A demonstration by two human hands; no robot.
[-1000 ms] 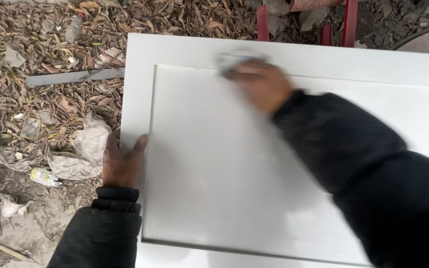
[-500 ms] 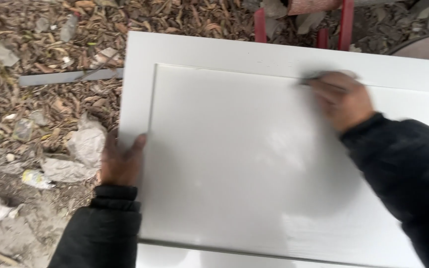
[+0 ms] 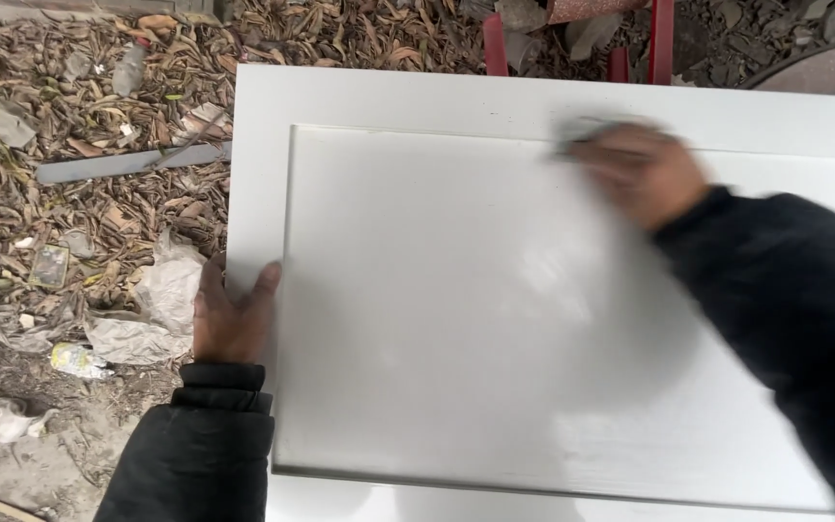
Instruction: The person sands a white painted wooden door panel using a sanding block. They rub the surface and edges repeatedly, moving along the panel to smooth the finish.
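- Across our lap: white panel door (image 3: 456,319), recessed centre, smooth.
- Left hand (image 3: 229,319) flat on its edge, fingers spread.
- Right hand (image 3: 642,172) blurred, pressing grey pad (image 3: 582,130); finger gap can't tell.

Ground left of the work is littered with dry leaves (image 3: 99,208). Grey flat strip (image 3: 132,162) lies among them, crumpled pale paper (image 3: 152,309) just below. Red frame legs (image 3: 495,43) at top edge, rusty rounded object (image 3: 823,70) top right.
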